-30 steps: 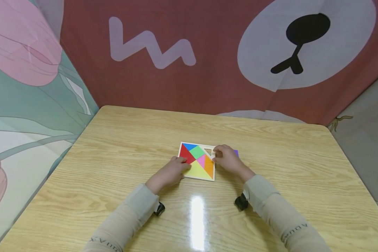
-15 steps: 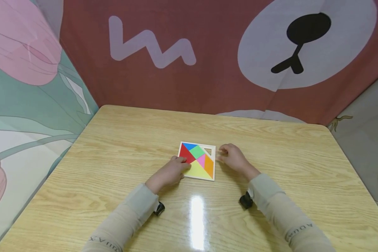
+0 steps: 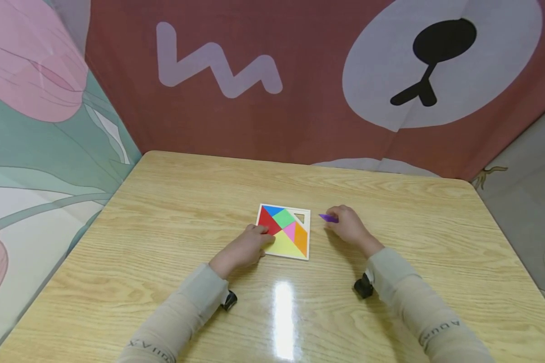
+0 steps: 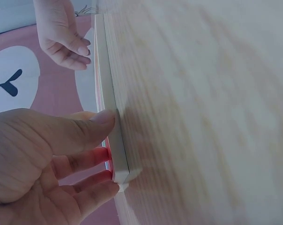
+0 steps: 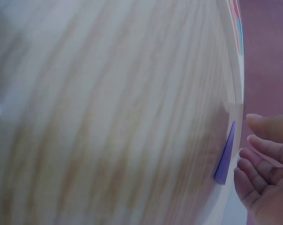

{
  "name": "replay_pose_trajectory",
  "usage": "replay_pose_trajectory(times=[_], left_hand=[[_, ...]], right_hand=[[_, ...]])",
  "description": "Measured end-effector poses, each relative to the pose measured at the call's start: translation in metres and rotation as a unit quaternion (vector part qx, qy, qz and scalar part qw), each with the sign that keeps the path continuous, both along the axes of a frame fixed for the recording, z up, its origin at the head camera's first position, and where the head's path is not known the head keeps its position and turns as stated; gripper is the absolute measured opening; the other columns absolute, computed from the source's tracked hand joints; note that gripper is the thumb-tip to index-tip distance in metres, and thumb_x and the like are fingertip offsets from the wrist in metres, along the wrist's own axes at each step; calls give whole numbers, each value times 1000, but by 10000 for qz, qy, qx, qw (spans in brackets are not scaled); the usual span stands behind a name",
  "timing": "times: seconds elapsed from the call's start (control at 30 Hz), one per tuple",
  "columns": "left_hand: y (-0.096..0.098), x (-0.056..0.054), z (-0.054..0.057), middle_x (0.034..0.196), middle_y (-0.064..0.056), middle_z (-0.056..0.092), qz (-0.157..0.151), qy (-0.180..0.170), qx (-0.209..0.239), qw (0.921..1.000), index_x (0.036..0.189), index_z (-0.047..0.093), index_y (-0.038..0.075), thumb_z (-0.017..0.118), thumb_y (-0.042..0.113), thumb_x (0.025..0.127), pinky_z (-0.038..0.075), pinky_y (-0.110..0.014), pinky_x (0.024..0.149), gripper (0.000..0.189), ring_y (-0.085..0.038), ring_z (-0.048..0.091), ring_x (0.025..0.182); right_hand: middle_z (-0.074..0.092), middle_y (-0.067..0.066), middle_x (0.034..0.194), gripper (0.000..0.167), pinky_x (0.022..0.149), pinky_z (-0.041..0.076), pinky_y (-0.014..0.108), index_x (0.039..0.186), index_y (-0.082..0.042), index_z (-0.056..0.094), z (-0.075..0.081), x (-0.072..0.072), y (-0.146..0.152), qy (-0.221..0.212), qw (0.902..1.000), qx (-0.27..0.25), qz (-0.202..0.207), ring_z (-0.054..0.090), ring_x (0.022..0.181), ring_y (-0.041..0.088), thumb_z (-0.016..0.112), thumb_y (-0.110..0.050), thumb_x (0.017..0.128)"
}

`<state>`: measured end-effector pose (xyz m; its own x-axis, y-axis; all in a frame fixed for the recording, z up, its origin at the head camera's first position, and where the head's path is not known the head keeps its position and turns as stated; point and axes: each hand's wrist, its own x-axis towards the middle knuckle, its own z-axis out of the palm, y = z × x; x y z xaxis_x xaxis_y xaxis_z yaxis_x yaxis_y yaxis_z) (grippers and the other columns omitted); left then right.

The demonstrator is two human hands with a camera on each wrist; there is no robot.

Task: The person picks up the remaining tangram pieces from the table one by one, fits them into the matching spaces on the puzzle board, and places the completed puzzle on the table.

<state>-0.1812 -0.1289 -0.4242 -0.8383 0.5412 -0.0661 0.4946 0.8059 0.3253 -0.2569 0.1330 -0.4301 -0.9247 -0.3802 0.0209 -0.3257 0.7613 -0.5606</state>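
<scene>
A square tangram puzzle board (image 3: 307, 219) lies flat mid-table. Red, blue, green, pink, orange and yellow pieces fill most of it; its upper right corner has a triangular opening. My left hand (image 3: 241, 248) holds the board at its near left corner, thumb (image 4: 92, 130) against the side edge and fingertips reaching over the red piece (image 3: 267, 221). To the right of the board, a purple tangram piece (image 5: 225, 157) lies on the table. My right hand (image 3: 348, 224) hovers right over it with loosely bent fingers, fingertips beside the piece in the right wrist view.
The wooden table (image 3: 200, 201) ends at the back against a reddish-brown cloth (image 3: 254, 131) with a cartoon face. A floral cloth (image 3: 36, 151) hangs on the left side. Light glares off the tabletop in front of the board.
My right hand has drawn back to the right, away from the board's upper right corner, uncovering the left end of the purple piece. The left hand and board have stayed put.
</scene>
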Motion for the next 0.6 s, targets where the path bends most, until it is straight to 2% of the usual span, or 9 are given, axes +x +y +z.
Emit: replay_pose_trajectory(times=[0.33, 0.6], left_hand=[[0, 0, 1, 119, -14, 45, -9, -24, -61, 10000, 109, 57, 9, 60, 3, 77, 36, -34, 87, 32, -28, 40, 103], [0, -1, 0, 121, -14, 45, -25, -17, -67, 10000, 110, 57, 9, 60, 3, 78, 35, -35, 88, 32, -29, 40, 105]], right_hand=[[54, 19, 91, 29, 75, 42, 41, 99, 9, 57, -3, -2, 9, 6, 9998, 214, -58, 50, 83, 30, 63, -5, 75], [52, 18, 87, 29, 71, 42, 39, 99, 9, 57, -2, -2, 14, -5, 9991, 397, -159, 48, 78, 27, 63, -3, 74]])
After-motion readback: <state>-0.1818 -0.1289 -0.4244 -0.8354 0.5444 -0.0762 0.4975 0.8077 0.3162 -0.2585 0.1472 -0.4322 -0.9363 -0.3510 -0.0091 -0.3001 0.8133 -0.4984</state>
